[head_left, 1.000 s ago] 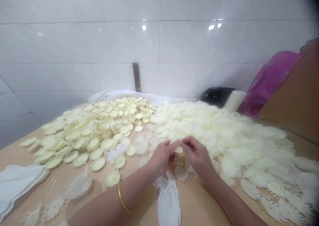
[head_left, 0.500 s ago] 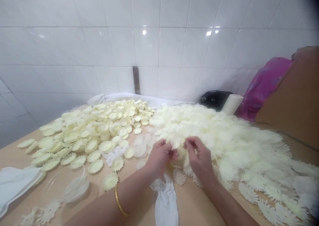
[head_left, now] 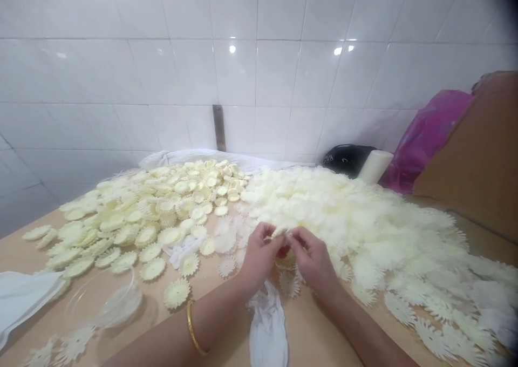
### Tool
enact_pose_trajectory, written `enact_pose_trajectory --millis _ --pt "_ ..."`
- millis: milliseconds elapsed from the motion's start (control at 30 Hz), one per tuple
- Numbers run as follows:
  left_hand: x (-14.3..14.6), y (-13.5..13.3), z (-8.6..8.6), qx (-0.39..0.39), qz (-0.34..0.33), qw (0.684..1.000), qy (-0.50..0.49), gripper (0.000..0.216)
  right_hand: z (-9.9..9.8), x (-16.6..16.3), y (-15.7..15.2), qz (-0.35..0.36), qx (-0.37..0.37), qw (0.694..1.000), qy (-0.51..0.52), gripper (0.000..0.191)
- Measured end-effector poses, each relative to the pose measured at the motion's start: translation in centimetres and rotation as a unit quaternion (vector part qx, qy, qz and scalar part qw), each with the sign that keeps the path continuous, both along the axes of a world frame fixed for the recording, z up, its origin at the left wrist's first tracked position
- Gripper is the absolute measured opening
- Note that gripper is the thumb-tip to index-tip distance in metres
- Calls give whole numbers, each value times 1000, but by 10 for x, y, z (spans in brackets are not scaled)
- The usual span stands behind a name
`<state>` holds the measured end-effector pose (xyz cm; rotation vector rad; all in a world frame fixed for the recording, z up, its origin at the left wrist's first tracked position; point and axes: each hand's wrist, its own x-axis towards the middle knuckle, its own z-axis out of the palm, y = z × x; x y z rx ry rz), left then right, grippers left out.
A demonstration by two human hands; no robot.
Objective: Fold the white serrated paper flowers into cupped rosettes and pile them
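A small pale yellow toothed fabric disc [head_left: 279, 231] is pinched up between my two hands, partly hidden by the fingers. My left hand [head_left: 260, 256] holds it with closed thumb and fingers; a gold bangle circles that wrist. My right hand [head_left: 313, 259] is closed in a pinch at the disc's right edge. Something red shows in the gap below the fingertips, too covered to make out. Flat white toothed pieces [head_left: 290, 284] lie on the table under the hands. A crumpled white cloth [head_left: 267, 329] lies below them.
Cupped yellow toothed discs [head_left: 133, 216] are heaped at left, thin whitish ones [head_left: 364, 221] at right. A clear round container [head_left: 121, 305] and folded white cloth [head_left: 24, 297] lie front left. A black object [head_left: 348, 159], white roll [head_left: 375, 166], pink bag [head_left: 424, 135] and brown board [head_left: 473, 151] stand back right.
My right hand has moved left and in, so the fingertips of both hands now meet at the small disc. Before, the hands were apart. The view has shifted slightly.
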<state>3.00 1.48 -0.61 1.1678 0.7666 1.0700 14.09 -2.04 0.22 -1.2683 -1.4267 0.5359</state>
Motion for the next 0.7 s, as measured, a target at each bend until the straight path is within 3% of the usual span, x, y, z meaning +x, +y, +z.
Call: enact_pose_trajectory --millis 100,167,233,400,500,600,700 --pt "0 1 1 -40 -54 997 -23 33 2 2 0 36 -13 999 29 19" --pt "1 2 3 -72 -101 992 -37 29 4 3 -1 60 -24 997 43 20" --pt "2 4 7 -106 -105 987 -53 19 5 4 -1 66 -27 997 43 22" --pt "-11 22 27 -177 61 979 -73 8 2 15 3 -46 16 993 103 27" --pt "-23 33 34 -172 109 977 -68 9 2 23 7 -60 40 979 190 28" --pt "-24 28 33 -174 65 981 -60 6 3 26 9 -31 28 981 188 30" --pt "-14 13 32 -185 -43 980 -63 14 5 24 7 -69 31 991 115 28"
